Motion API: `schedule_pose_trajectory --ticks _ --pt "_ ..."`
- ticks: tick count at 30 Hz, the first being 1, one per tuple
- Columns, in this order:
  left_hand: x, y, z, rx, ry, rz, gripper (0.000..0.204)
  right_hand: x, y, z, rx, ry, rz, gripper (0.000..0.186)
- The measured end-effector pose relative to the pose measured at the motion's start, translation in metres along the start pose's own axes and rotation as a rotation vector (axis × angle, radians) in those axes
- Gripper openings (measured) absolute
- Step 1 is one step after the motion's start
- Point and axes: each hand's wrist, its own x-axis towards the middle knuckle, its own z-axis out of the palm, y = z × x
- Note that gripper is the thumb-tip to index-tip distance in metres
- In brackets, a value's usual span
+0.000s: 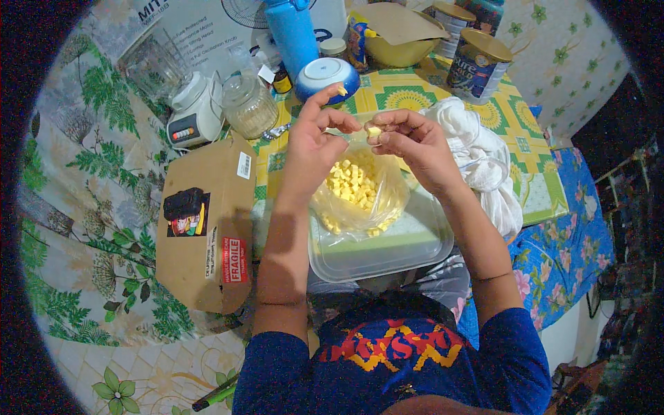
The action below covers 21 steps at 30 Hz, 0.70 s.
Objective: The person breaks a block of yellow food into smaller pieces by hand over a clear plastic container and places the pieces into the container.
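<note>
My right hand (417, 147) pinches a small pale-yellow cube (374, 131) between thumb and fingers. Close to it, my left hand (315, 138) is raised with its fingers apart and the index finger pointing up. A small yellow bit (342, 90) clings to that fingertip. Below both hands, a clear plastic bag (387, 202) stands with its mouth spread, full of yellow cubes (351, 182). The bag rests on a translucent plastic container (422, 238) in front of my body. What the cubes are made of, I cannot tell.
At left stand a cardboard box (207, 256), a blender (194, 114) and a glass jar (249, 104). Behind are a blue bottle (290, 34), an upturned blue-white bowl (326, 77), a yellow bowl (394, 52) and a tin (478, 66). White cloth (477, 159) lies right.
</note>
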Motion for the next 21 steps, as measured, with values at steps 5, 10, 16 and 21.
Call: schedule_pose_trajectory --ticks 5,10,16,21 --pt "0.0001 -0.0007 0.0005 -0.049 0.0 -0.003 0.06 -0.0003 0.0006 0.0 -0.024 -0.008 -0.004 0.028" --pt "-0.0013 -0.0007 0.0059 -0.054 -0.026 -0.016 0.066 -0.001 -0.0005 0.0017 -0.097 0.005 -0.026 0.03" --pt "-0.0017 0.0001 0.0066 -0.03 -0.055 -0.01 0.071 -0.0023 -0.0027 0.0018 -0.059 -0.013 -0.016 0.029" --pt "-0.0025 0.0012 0.007 -0.087 -0.075 -0.016 0.068 -0.0017 -0.0028 -0.0012 -0.059 -0.015 0.02 0.026"
